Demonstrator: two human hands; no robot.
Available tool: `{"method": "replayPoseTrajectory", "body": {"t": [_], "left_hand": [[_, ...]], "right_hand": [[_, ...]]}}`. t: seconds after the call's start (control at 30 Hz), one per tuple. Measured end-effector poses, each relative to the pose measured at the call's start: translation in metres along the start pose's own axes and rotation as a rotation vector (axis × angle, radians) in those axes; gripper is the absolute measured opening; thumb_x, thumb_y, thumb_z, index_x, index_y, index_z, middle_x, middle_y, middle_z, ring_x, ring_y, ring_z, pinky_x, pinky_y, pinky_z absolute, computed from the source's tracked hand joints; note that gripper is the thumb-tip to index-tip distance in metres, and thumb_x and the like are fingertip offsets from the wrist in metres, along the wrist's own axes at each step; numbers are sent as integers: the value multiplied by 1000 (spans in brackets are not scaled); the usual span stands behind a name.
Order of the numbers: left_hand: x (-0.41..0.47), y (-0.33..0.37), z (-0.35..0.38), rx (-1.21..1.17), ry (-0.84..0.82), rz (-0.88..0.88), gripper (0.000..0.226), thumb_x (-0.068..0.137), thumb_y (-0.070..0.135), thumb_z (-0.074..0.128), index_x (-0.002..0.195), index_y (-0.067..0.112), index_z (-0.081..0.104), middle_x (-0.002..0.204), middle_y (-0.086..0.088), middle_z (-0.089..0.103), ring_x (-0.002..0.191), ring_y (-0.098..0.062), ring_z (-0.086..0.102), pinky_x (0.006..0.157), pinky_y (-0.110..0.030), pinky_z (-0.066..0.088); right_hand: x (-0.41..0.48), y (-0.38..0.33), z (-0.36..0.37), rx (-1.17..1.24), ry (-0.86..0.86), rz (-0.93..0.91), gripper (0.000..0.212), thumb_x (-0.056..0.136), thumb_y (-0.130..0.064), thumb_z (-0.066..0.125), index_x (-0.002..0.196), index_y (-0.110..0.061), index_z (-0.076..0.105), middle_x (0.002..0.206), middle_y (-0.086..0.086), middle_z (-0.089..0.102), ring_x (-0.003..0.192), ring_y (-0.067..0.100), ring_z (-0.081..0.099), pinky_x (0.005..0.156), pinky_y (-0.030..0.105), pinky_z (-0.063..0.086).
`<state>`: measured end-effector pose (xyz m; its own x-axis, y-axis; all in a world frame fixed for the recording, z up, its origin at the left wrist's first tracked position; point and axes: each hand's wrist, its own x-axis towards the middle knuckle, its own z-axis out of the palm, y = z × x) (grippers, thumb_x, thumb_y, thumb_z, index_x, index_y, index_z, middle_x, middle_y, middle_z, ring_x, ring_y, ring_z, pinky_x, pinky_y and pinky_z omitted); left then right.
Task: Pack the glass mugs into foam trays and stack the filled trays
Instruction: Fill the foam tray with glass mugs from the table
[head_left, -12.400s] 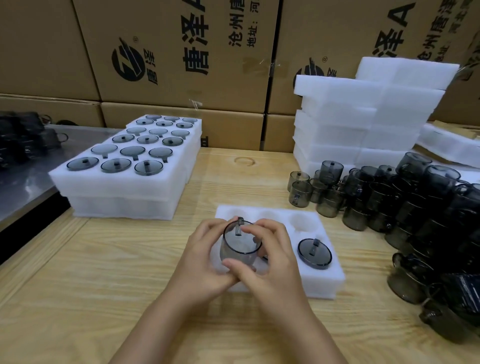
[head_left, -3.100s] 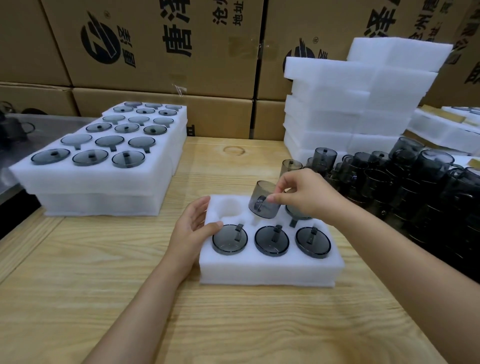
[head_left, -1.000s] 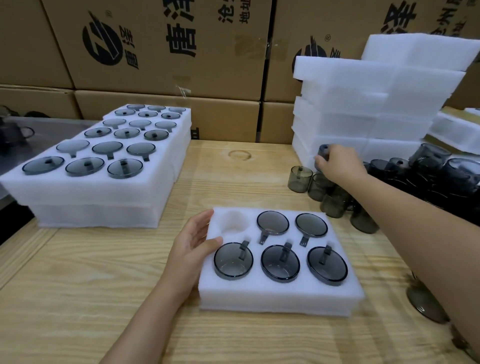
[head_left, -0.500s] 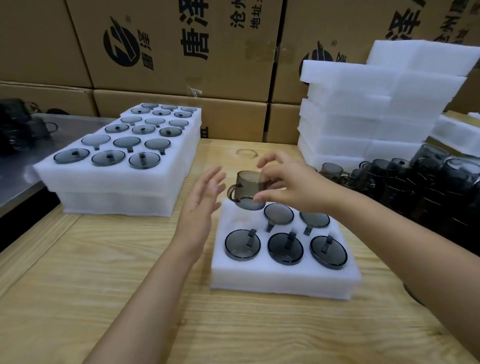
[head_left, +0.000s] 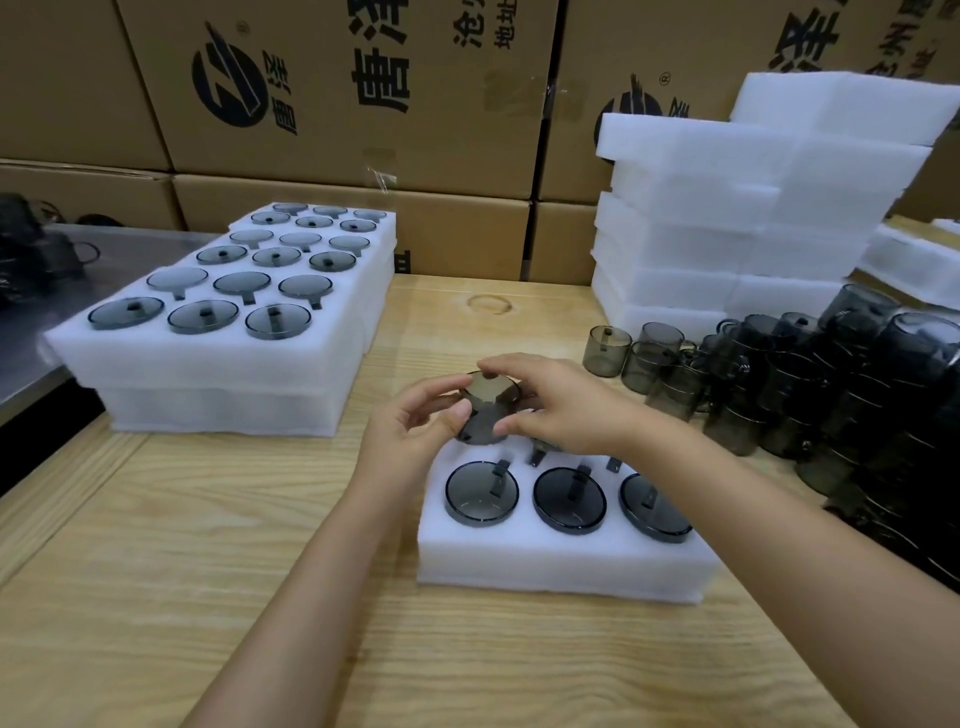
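Now my left hand (head_left: 415, 421) and my right hand (head_left: 563, 410) both pinch one smoky grey glass mug (head_left: 488, 397) with curled fingers, just above the 11 o'clock corner of the white foam tray (head_left: 545, 566). Three more mugs (head_left: 482, 493) fill its near row. Loose dark mugs (head_left: 779, 384) stand at 2 o'clock.

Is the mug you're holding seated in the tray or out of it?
Out. Left hand and right hand hold the mug tilted over the back-left corner of the tray, its base well above the foam.
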<state>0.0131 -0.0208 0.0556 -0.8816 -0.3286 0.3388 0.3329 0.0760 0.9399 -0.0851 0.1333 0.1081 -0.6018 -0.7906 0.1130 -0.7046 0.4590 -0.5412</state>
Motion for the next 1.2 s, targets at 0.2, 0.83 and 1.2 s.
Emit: {"method": "replayPoseTrajectory", "body": {"t": [0.2,0.83,1.2], "left_hand": [[-4,1,-1,160,22,6,28,70,27,68,98,28,69,112,7,66,109,-10,60,99,-44,44],[3,-17,-1,195,-53,-140,11,89,15,64,93,20,73,136,12,52,127,1,44,89,-11,37],[11,-5,11,-61,-46,-379,51,87,-10,49,119,28,59,131,2,55,107,-6,60,95,-26,48]], "right_hand": [[2,-1,2,-143,-11,-48,61,81,-24,73,136,-21,46,134,-8,49,111,4,45,91,14,31],[10,0,42,-186,40,187,21,95,-13,25,95,-32,35,115,-6,58,107,18,46,112,55,-5],[10,-1,47,-363,23,332,54,100,-19,20,148,-41,9,158,-9,10,146,15,4,107,56,-20]]}}
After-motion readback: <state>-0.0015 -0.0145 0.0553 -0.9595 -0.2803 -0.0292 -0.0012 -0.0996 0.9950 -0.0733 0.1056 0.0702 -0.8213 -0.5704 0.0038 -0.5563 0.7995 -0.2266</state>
